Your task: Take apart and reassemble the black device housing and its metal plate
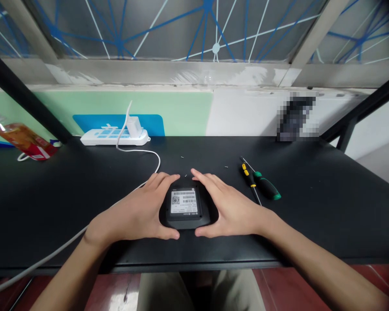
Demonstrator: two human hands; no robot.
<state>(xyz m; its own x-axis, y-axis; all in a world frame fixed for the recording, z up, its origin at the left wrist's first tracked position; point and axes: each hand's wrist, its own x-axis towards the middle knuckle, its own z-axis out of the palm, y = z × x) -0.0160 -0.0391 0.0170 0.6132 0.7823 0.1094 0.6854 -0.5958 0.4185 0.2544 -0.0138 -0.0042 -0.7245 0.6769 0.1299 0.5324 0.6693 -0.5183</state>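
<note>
Cupping a small black box [184, 206] between both palms, the person is working at the near edge of the black table [311, 216]. Box is lying label-up, white sticker with codes facing the camera, centred just in front of the body.

Left hand [139, 211] is wrapping the left side, fingers curved over the far corner, thumb along the near edge. Right hand [227, 207] is mirroring it on the right side. Both half-closed, pressing the sides rather than gripping tight; box is resting on the table, not lifted.

Judging the step: bottom face is up and tiny screws [184, 166] are lying loose just beyond the fingertips, so this looks like the case-opening stage, hands feeling for the seam. Next move likely calls for a steady pull on the cover while keeping the base flat, without scattering those screws.

Right of the box, near but apart, two screwdrivers [261, 183] are lying crossed. A white cable [149, 153] is running from the left edge back to a power strip [115, 136] with a charger plugged in. Far left, an orange packet [26, 140].
</note>
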